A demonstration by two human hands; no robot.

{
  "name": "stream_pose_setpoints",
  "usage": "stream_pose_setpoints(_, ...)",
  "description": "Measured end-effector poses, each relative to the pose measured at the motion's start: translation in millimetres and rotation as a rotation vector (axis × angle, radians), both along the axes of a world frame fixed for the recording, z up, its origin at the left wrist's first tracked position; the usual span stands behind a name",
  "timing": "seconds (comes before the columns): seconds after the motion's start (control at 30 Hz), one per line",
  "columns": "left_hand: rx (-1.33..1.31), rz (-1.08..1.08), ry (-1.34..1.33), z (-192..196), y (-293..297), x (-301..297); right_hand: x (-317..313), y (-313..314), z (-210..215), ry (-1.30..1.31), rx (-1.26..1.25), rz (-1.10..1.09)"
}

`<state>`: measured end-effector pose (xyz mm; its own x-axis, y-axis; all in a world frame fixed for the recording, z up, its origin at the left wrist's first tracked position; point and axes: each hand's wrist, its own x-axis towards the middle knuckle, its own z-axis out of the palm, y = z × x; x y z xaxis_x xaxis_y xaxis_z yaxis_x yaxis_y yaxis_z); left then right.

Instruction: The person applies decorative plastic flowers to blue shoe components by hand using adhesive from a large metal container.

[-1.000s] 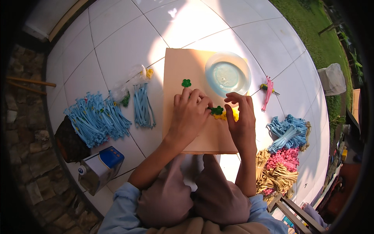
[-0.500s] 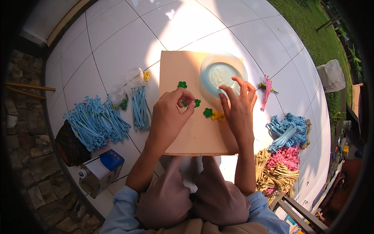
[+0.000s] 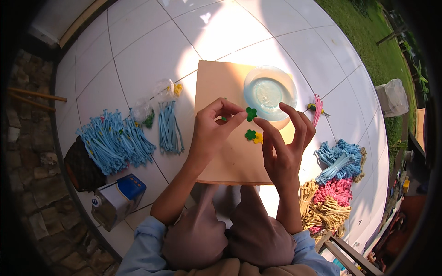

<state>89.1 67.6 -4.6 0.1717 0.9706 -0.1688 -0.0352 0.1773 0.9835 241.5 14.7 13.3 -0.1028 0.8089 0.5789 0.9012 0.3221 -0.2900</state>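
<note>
My left hand (image 3: 212,131) pinches a small green flower piece (image 3: 251,114) between thumb and fingertips, above the brown board (image 3: 230,168). Close by, my right hand (image 3: 287,149) has its fingers apart, one fingertip just below the flower's right edge; whether they touch I cannot tell. Under the hands on the board lie another green flower (image 3: 250,135) and a yellow flower (image 3: 258,138), partly covered by my right hand. More green shows behind my left hand, mostly hidden. At the board's far right stands a clear round bowl (image 3: 269,92) with a shiny bottom.
On the tiles to the left lie bundles of light blue strips (image 3: 115,142), plastic bags (image 3: 161,92) and a metal can (image 3: 117,200). Rightward are blue (image 3: 340,158), pink (image 3: 334,191) and tan bundles (image 3: 329,214), plus a screwdriver (image 3: 317,108) beside pink strips.
My left hand has moved right, bringing the green flower up to my right hand. The right hand's fingers have shifted toward it. The whole view has shifted slightly.
</note>
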Motion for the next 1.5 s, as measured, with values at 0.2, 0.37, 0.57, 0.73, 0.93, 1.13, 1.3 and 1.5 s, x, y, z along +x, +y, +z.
stream_pose_setpoints(0.2, -0.015, -0.019, -0.055, 4.2, -3.1, -0.9, -2.6, 2.7, -5.0, -0.043, -0.012, -0.019)
stream_pose_setpoints(0.37, -0.024, -0.028, -0.101, 4.0, -3.9, -3.4, -4.1, 2.9, -6.0, -0.052, -0.013, -0.010)
stream_pose_setpoints(0.57, 0.004, -0.001, -0.073, -3.4, -3.0, -3.9, 1.2, 2.6, -2.7, 0.083, 0.025, -0.033)
stream_pose_setpoints(0.73, 0.192, -0.017, 0.583, -14.5, -5.5, 1.6, 7.6, -5.0, -10.5, 0.273, -0.218, -0.036)
stream_pose_setpoints(0.93, 0.535, 0.036, 0.886, -24.6, -6.2, 6.3, 0.3, -7.5, -30.5, 0.098, -0.310, 0.002)
stream_pose_setpoints(1.13, 0.629, 0.120, 0.894, -27.7, -6.4, 3.5, -0.7, -3.6, -39.9, 0.080, -0.325, 0.057)
stream_pose_setpoints(1.3, 0.523, -0.076, 0.583, -10.3, -13.3, -0.1, 3.4, -3.4, -30.9, 0.466, -0.379, 0.059)
stream_pose_setpoints(1.5, 0.392, -0.070, 0.475, -3.0, -18.9, 9.9, 9.9, 3.4, -13.2, 0.829, -0.398, 0.053)
